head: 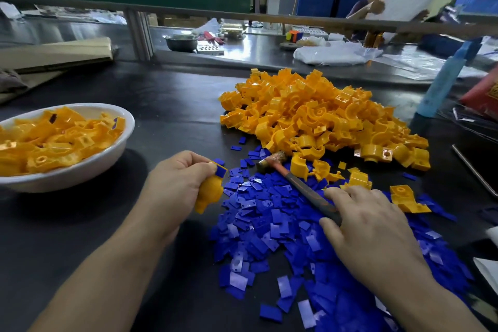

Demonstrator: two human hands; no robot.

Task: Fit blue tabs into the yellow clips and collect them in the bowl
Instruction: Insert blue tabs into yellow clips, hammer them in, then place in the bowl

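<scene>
My left hand (177, 180) grips a yellow clip (208, 193) with a blue tab (221, 170) sticking out at its top, just left of the blue pile. My right hand (361, 224) rests on the handle of a small hammer (296, 183) that lies across the heap of loose blue tabs (269, 224); its fingers curl over the handle. A big pile of yellow clips (318, 116) sits behind the tabs. At the left stands a white bowl (89, 167) filled with yellow clips, some showing blue tabs.
A light blue bottle (444, 81) and a red packet (482, 94) stand at the right. Flat cardboard (54, 54) lies at the back left. A metal bowl (181, 42) sits beyond the rail, and a person (382, 0) handles white sheets at the back right.
</scene>
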